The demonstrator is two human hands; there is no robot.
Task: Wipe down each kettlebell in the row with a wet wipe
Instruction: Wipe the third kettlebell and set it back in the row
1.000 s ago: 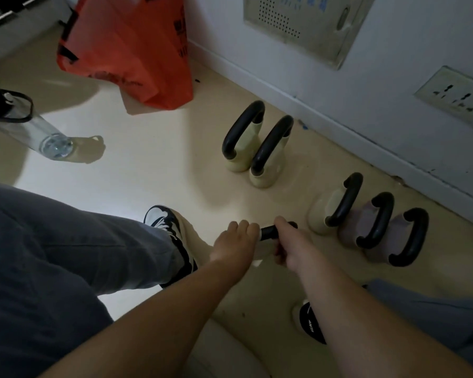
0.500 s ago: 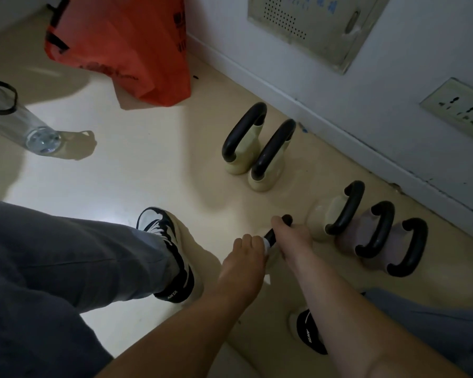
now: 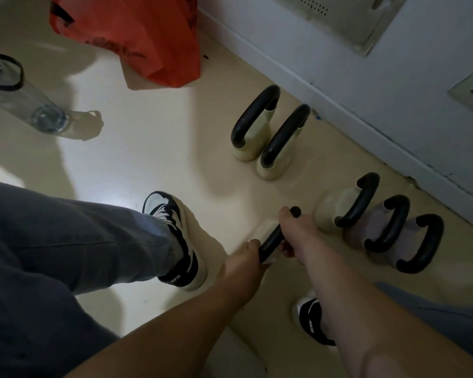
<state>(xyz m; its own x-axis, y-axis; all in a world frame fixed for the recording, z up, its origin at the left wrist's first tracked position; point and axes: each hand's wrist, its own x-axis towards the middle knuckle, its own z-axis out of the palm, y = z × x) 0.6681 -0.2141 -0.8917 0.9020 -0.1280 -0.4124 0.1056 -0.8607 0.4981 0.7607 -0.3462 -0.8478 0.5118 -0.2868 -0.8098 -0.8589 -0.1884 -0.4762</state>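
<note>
Gripping the black handle of a cream kettlebell (image 3: 271, 241), the right hand (image 3: 295, 236) has its fingers curled round the bar near its far end, thumb laid along the top; the left hand (image 3: 241, 266) sits at the near end of the same handle, fingers bent down against it, though whether they close round the bar or only press on it cannot be told; a pale scrap shows under the handle by the left fingers, too small to identify as a wipe; this kettlebell stands on the cream floor (image 3: 137, 159) between the person's two black-and-white shoes, a little nearer than the others; just to its right stand three more kettlebells (image 3: 366, 214) close together in a line running right, one cream and two greyish; farther off, by the white wall (image 3: 393, 91), two cream kettlebells (image 3: 268, 137) stand touching side by side; at far left a clear water bottle (image 3: 19, 99) with a black cap lies on the floor; an orange plastic bag (image 3: 148, 36) slumps at the far edge beside the wall; grey trouser legs (image 3: 52, 255) fill the near left.
</note>
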